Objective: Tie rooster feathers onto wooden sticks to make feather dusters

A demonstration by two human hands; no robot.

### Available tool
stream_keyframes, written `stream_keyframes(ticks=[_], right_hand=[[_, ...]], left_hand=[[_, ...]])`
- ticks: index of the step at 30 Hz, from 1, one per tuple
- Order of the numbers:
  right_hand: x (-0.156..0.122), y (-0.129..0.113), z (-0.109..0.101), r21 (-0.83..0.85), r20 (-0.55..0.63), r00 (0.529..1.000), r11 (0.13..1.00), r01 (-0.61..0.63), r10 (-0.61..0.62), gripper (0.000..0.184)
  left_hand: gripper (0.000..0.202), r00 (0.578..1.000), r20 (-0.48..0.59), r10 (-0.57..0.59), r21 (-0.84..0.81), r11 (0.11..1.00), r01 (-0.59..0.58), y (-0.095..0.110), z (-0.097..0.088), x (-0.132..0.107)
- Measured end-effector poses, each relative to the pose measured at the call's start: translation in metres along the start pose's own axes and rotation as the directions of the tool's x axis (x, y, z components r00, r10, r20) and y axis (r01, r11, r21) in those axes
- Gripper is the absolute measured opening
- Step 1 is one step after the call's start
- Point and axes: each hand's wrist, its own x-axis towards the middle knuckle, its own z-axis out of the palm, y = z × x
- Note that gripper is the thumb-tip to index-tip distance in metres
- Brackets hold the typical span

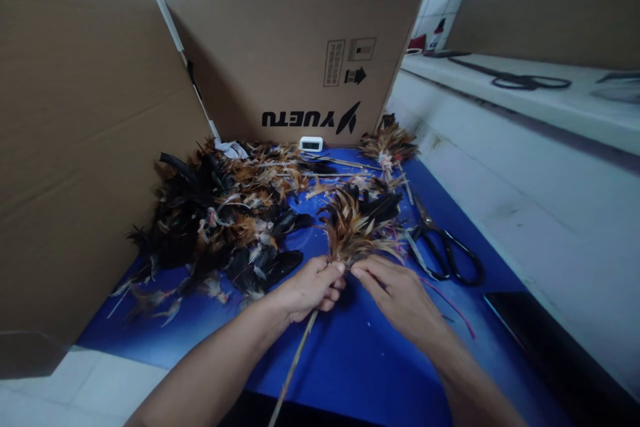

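My left hand [317, 283] is closed around a thin stick [295, 363] just below a tuft of brown and black feathers [353, 227], which fans out at the stick's upper end like a feather duster. The stick's bare lower part slants down toward me. Close beside it, my right hand [393, 287] is closed in a pinch at the base of the tuft; whatever lies between its fingertips is hidden. A pink string [455, 307] runs on the blue table to the right of this hand. Black-handled scissors [445, 250] lie beyond it.
A large heap of loose feathers [215, 213] covers the table's left side. Another feather bundle [387, 147] and several sticks [340, 160] lie at the back, near a small white digital display [311, 144]. Cardboard panels [280, 47] stand behind and left. A dark flat object [545, 340] is at right.
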Motion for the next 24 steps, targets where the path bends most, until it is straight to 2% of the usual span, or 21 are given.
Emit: stream_keyframes(ticks=[8, 12, 18, 24], right_hand=[[0.003, 0.009, 0.002, 0.132, 0.024, 0.992, 0.984, -0.123, 0.121, 0.023], [0.005, 0.015, 0.006, 0.195, 0.052, 0.985, 0.965, -0.174, 0.167, 0.026], [0.008, 0.018, 0.01, 0.343, 0.093, 0.973, 0.911, -0.229, 0.209, 0.025], [0.01, 0.019, 0.013, 0.413, 0.095, 0.969, 0.876, -0.248, 0.229, 0.026]], left_hand=[[0.032, 0.999, 0.044, -0.013, -0.07, 0.997, 0.016, 0.005, -0.001, -0.002], [0.034, 1.0, 0.022, -0.011, -0.073, 0.997, 0.013, 0.006, -0.001, -0.002], [0.037, 0.999, -0.031, 0.039, -0.076, 0.996, -0.041, 0.005, -0.002, -0.001], [0.037, 0.994, -0.039, 0.104, -0.11, 0.988, -0.107, 0.002, -0.001, 0.0]])
